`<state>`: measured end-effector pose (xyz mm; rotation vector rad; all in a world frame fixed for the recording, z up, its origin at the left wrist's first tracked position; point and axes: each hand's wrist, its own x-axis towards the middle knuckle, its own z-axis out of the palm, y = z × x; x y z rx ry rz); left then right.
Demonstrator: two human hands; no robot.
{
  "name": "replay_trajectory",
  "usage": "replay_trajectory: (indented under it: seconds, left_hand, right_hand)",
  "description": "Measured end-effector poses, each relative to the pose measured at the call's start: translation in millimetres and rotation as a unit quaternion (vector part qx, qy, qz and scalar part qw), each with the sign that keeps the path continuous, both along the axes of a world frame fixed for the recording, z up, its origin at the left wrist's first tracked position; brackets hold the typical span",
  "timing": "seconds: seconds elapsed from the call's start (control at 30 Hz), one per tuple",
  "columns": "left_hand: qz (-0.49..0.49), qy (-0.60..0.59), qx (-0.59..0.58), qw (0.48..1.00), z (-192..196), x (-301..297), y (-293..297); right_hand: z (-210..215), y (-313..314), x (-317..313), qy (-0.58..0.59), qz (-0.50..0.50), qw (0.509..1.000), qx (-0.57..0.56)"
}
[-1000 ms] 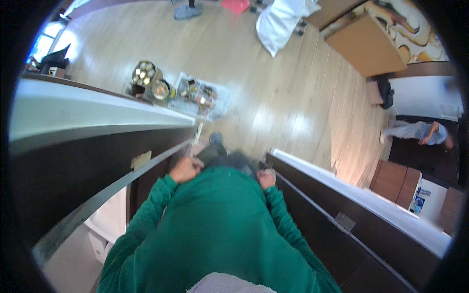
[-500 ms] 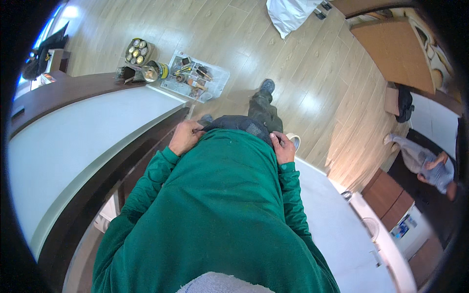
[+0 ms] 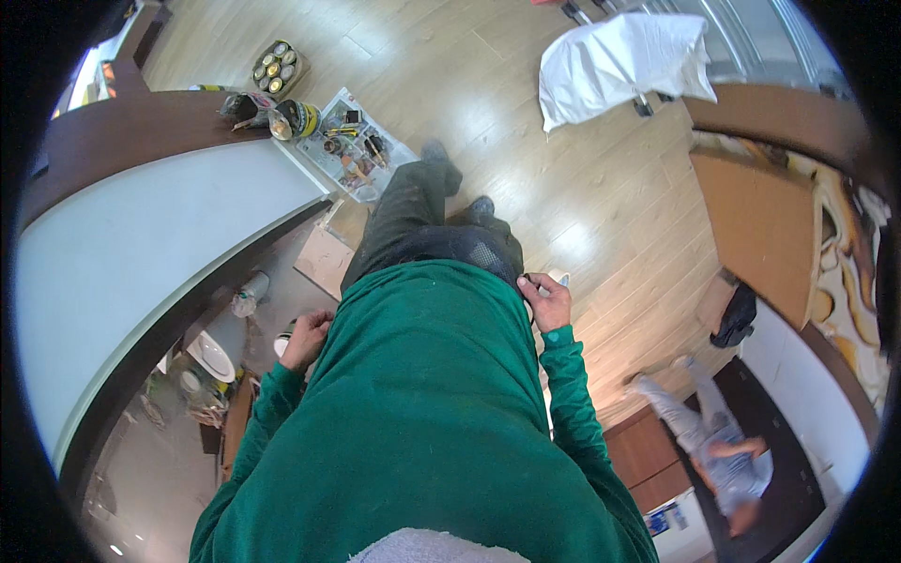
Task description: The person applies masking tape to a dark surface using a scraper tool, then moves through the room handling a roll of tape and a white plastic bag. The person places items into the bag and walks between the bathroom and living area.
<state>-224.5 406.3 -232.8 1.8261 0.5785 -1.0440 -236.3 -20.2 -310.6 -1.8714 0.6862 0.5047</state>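
A dark mesh belt [image 3: 460,246] lies across the front of my waist, below the hem of my green top [image 3: 422,375]. At its right end my right hand [image 3: 549,302] pinches the dark edge between thumb and fingers. Close by that hand, a pale ring like a roll of tape [image 3: 560,278] shows at my hip. My left hand [image 3: 308,340] is beside my left side with its fingers curled. Its fingertips are against the top, and anything in them is hidden.
An open white organizer box with tools [image 3: 361,150] lies on the floor ahead left, beside several cans [image 3: 278,68]. A white-topped counter [image 3: 178,211] curves along the left. A person [image 3: 723,450] is at far right. A white sheet [image 3: 619,66] lies ahead.
My left hand has left the belt's left end and dropped back beside my side. The right hand stays at the belt. My body has turned, my legs have stepped, and the room has shifted.
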Motion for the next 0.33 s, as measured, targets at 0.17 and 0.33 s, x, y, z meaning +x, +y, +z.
replay_trajectory:
  seconds: [0.17,0.33]
  left_hand:
    - [0.093,-0.345,0.08,0.931,74,143,-53]
    - [0.162,-0.676,-0.087,0.714,192,275,-59]
  right_hand:
    - [90,-17,157,-0.088,-0.161,0.98,0.071]
    - [247,-5,279,-0.476,-0.13,0.869,0.014]
